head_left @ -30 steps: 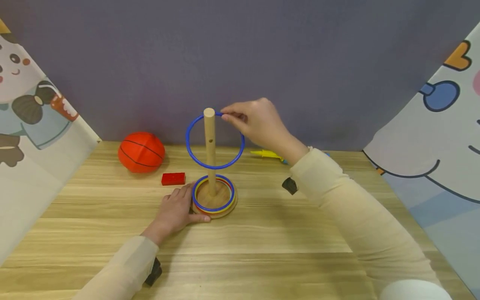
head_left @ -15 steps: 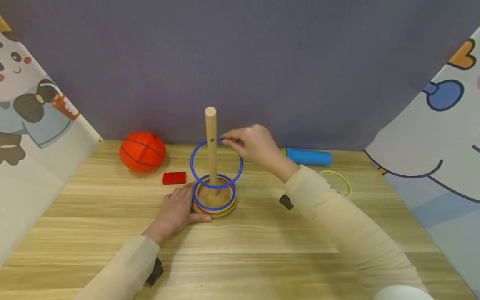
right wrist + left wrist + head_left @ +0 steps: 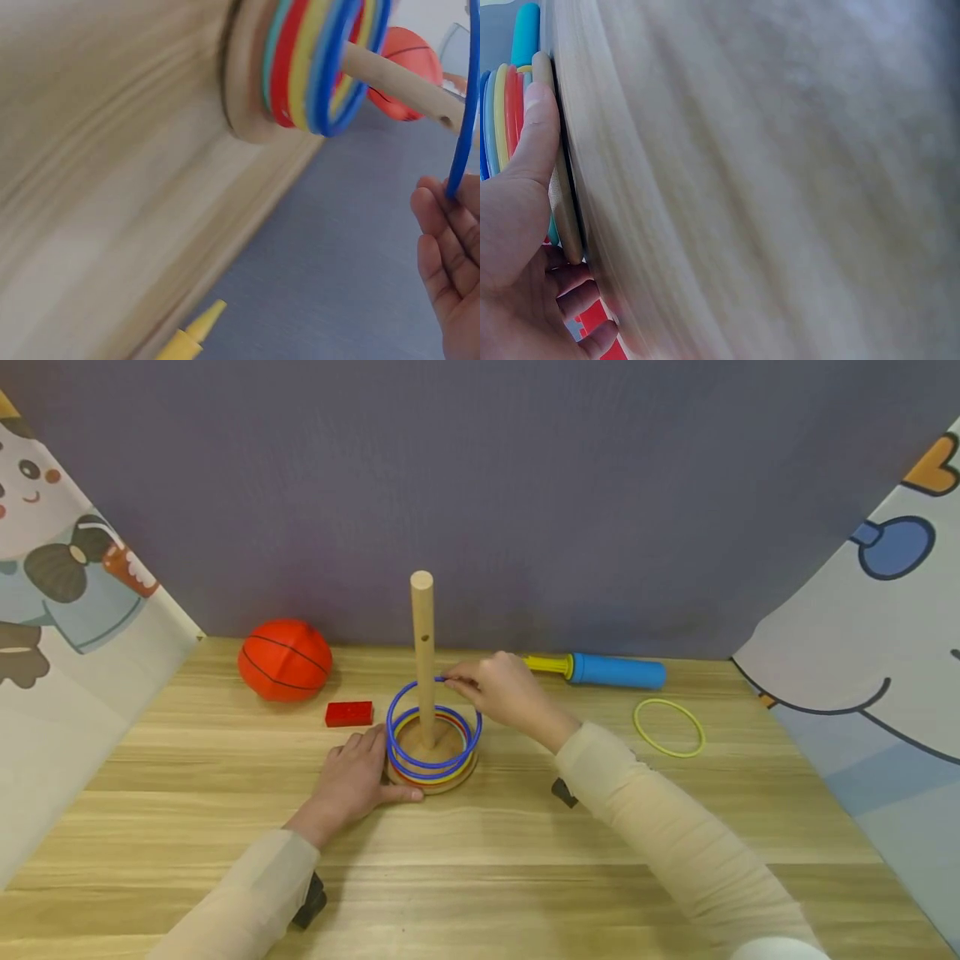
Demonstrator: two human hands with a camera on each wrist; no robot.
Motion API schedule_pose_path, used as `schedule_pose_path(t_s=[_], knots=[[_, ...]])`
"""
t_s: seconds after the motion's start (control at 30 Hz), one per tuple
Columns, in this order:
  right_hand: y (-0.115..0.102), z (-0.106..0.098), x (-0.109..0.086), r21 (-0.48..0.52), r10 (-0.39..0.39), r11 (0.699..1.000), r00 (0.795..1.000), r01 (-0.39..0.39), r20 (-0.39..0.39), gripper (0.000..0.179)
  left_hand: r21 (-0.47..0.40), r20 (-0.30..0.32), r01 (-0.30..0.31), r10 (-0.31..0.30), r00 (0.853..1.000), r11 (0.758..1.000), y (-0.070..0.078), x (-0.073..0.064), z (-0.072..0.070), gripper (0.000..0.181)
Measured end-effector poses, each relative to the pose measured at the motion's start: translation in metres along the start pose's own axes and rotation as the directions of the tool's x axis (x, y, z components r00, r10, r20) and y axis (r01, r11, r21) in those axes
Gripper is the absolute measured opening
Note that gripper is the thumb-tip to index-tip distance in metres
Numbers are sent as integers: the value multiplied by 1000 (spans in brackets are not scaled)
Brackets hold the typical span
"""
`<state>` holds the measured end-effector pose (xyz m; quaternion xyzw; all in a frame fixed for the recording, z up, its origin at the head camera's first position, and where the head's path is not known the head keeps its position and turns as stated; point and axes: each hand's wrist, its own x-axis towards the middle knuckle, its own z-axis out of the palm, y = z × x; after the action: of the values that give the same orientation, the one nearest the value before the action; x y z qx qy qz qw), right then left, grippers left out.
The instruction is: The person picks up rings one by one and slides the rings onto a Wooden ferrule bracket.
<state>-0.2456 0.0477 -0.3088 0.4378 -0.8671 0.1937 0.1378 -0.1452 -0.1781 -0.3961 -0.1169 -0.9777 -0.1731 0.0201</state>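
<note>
A wooden ring-toss stand (image 3: 425,647) rises from its round base. Several coloured rings, a blue one (image 3: 323,75) on top, lie stacked around the foot of the pole. My left hand (image 3: 348,785) holds the base from the left, thumb along its front edge and fingers around its far side. With thumb and fingertips, my right hand (image 3: 502,693) pinches the back of another blue ring (image 3: 470,105). That ring encircles the pole low down, tilted with its back higher, close above the stack. In the left wrist view the thumb (image 3: 536,131) lies against the wooden base (image 3: 566,217).
A red ball (image 3: 285,660) with black lines sits at the back left, a red block (image 3: 348,714) in front of it. Back right lies a blue and yellow pump-like toy (image 3: 617,671). A yellow-green ring (image 3: 637,727) lies flat on the table to the right.
My right hand has lowered the blue ring along the pole, from near its top to just above the stack. The left hand stays at the base.
</note>
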Motion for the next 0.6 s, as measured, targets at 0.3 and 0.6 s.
schedule_pose_path(t_s=[0.3,0.6], knots=[[4,24,-7,-68,-42,997,999,41,-12,16,-12,10,11,-11,1000,1000,-2,1,2,111],[10,39,-11,-67,-47,997,999,46,-14,15,-11,9,14,-14,1000,1000,-2,2,2,112]])
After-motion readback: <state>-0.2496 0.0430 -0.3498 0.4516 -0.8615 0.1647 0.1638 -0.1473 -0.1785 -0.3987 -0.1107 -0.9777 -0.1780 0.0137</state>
